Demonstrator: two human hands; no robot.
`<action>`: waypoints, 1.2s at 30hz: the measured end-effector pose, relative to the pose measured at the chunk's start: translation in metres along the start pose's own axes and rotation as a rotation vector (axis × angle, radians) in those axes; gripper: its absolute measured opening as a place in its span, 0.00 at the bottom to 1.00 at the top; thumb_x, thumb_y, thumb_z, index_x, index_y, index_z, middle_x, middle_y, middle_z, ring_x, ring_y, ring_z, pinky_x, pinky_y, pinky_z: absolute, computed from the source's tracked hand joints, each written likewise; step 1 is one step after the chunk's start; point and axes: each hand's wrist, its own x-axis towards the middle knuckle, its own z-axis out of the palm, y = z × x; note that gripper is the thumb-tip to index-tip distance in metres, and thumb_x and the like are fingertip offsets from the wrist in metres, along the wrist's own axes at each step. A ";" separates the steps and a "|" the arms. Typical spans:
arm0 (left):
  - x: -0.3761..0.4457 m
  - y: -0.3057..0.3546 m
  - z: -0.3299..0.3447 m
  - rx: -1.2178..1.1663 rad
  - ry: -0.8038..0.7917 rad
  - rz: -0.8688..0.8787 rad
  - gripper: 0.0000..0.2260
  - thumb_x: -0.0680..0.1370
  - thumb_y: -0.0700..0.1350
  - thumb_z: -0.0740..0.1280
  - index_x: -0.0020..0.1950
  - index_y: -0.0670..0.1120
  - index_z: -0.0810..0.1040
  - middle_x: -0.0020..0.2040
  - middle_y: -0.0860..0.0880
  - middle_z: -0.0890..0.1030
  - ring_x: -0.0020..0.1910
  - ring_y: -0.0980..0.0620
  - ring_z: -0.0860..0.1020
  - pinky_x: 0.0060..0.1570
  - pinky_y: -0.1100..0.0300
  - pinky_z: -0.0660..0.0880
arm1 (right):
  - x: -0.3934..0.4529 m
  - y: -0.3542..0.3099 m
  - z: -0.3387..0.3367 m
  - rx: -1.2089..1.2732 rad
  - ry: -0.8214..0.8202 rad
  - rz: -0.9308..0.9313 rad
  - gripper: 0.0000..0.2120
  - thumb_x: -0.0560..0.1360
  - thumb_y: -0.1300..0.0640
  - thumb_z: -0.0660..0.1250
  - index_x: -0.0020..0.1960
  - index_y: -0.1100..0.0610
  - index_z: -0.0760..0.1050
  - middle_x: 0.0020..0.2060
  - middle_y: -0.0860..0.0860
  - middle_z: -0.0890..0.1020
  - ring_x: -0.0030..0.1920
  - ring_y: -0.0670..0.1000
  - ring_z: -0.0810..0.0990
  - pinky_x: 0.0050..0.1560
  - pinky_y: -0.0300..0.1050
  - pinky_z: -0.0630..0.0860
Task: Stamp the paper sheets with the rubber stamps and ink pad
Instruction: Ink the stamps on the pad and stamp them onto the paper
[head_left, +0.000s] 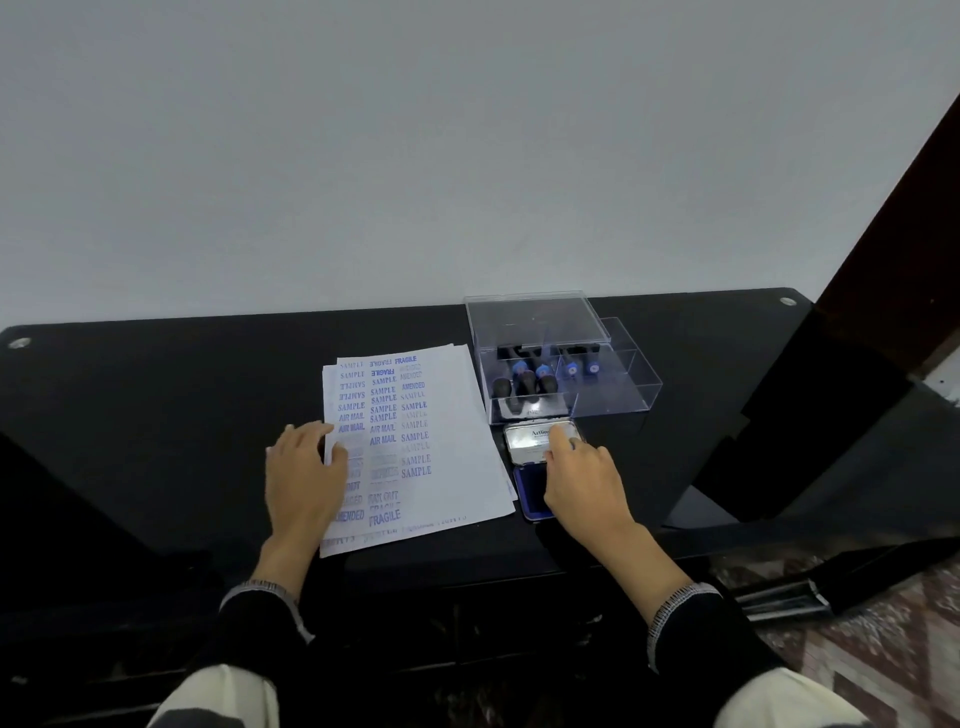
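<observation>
A stack of white paper sheets (447, 415) lies on the black table, its top sheet covered with blue stamped words. My left hand (304, 475) rests flat on the stack's left edge, fingers straight. To the right, the ink pad (531, 499) lies with its silver lid (530, 441) swung up and back, blue pad exposed. My right hand (584, 478) hovers over the pad, and its fingers touch the lid's right edge. Several rubber stamps (530, 382) with black and blue handles lie in a clear plastic box (613, 400) behind the pad.
The clear box's lid (530, 317) stands raised at the back. The black table (156, 395) ends at a white wall behind. A dark cabinet (810, 415) stands close at the right, with patterned floor (883, 639) below it.
</observation>
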 end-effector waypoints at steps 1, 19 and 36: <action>0.001 -0.003 -0.001 0.032 -0.018 -0.016 0.17 0.80 0.47 0.65 0.66 0.43 0.75 0.68 0.44 0.74 0.74 0.43 0.63 0.74 0.44 0.54 | -0.001 0.002 0.000 0.037 0.002 0.007 0.02 0.79 0.61 0.58 0.51 0.56 0.67 0.35 0.49 0.73 0.33 0.52 0.68 0.39 0.44 0.61; -0.010 -0.015 0.009 0.128 -0.148 0.062 0.20 0.79 0.53 0.63 0.69 0.49 0.72 0.74 0.50 0.67 0.78 0.50 0.54 0.76 0.48 0.44 | 0.005 0.006 -0.009 0.193 -0.048 -0.003 0.02 0.81 0.59 0.56 0.49 0.57 0.64 0.34 0.52 0.75 0.33 0.53 0.74 0.35 0.43 0.64; -0.010 -0.015 0.012 0.074 -0.101 0.084 0.16 0.78 0.49 0.65 0.64 0.46 0.74 0.69 0.48 0.73 0.75 0.47 0.61 0.76 0.47 0.53 | 0.002 0.006 -0.006 0.252 0.005 0.010 0.04 0.80 0.61 0.57 0.47 0.56 0.63 0.32 0.51 0.73 0.30 0.52 0.72 0.32 0.42 0.61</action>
